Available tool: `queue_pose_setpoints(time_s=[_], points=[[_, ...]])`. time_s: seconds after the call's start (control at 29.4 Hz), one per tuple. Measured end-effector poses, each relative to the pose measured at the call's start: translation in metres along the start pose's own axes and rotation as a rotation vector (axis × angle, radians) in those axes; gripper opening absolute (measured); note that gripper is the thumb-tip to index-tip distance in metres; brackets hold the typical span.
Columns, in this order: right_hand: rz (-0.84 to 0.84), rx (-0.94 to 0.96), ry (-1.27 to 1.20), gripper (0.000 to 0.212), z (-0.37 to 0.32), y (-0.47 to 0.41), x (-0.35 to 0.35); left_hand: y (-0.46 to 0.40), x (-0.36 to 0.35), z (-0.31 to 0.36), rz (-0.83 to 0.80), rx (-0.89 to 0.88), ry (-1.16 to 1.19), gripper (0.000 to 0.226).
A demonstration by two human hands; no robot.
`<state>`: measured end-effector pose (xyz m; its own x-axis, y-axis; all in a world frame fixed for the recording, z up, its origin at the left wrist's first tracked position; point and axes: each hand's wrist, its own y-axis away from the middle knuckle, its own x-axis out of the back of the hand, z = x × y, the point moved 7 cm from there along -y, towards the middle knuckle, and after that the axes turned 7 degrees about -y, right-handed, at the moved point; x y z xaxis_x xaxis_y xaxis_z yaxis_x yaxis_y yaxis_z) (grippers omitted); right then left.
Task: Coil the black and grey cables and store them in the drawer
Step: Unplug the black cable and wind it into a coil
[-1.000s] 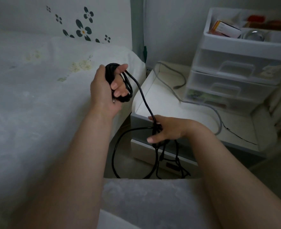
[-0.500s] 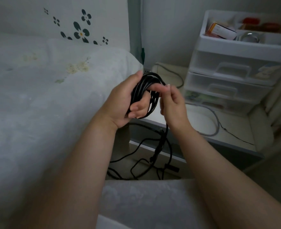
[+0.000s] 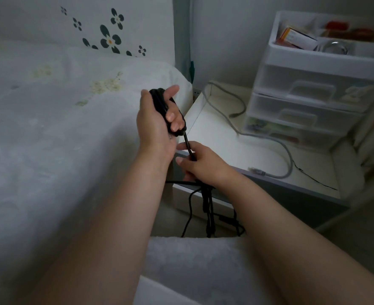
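Two hands were gripping the black cable: coil held in left hand, right hand dropped lower since last wrap, pinching slack; grey cable untouched on nightstand.

Dim, flat indoor light, soft focus, wide-angle bending at edges

The wound loops of the thin black rubber cable were mostly covered by the curled fingers of the left hand. Its loose strands dropped behind the right hand and vanished below the edge of a pale grey fuzzy cloth. The translucent white plastic drawer unit was cut off at the right edge; its contents were too blurred to tell.
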<state>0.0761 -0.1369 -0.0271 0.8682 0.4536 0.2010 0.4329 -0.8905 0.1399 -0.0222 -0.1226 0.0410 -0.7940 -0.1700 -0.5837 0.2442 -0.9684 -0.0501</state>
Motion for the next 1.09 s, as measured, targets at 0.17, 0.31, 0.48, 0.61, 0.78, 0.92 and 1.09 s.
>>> queue_pose_setpoints(time_s=[0.17, 0.31, 0.48, 0.61, 0.78, 0.92, 1.09], points=[[-0.02, -0.142, -0.076, 0.039, 0.016, -0.002, -0.005, -0.001, -0.001, 0.009, 0.105, -0.171, -0.192, 0.06], [-0.333, -0.127, 0.068, 0.05, 0.011, 0.006, -0.021, 0.001, 0.009, 0.023, 0.265, -0.29, -0.316, 0.056], [-0.309, -0.035, 0.065, 0.037, -0.01, 0.01, -0.012, -0.002, 0.007, 0.018, 0.228, -0.413, -0.706, 0.048], [-0.178, 0.03, -0.004, 0.026, -0.021, 0.009, 0.008, -0.003, -0.008, -0.002, -0.008, -0.468, -1.383, 0.068], [-0.01, 0.054, -0.164, 0.048, -0.025, 0.01, 0.029, -0.004, -0.012, -0.027, -0.153, -0.224, -1.673, 0.051], [0.004, 0.06, -0.262, 0.041, -0.025, 0.006, 0.031, -0.003, -0.015, -0.03, -0.17, -0.321, -1.709, 0.048], [0.019, 0.097, -0.142, 0.06, -0.023, 0.004, 0.035, -0.004, -0.012, -0.052, -0.388, -0.222, -1.78, 0.051]])
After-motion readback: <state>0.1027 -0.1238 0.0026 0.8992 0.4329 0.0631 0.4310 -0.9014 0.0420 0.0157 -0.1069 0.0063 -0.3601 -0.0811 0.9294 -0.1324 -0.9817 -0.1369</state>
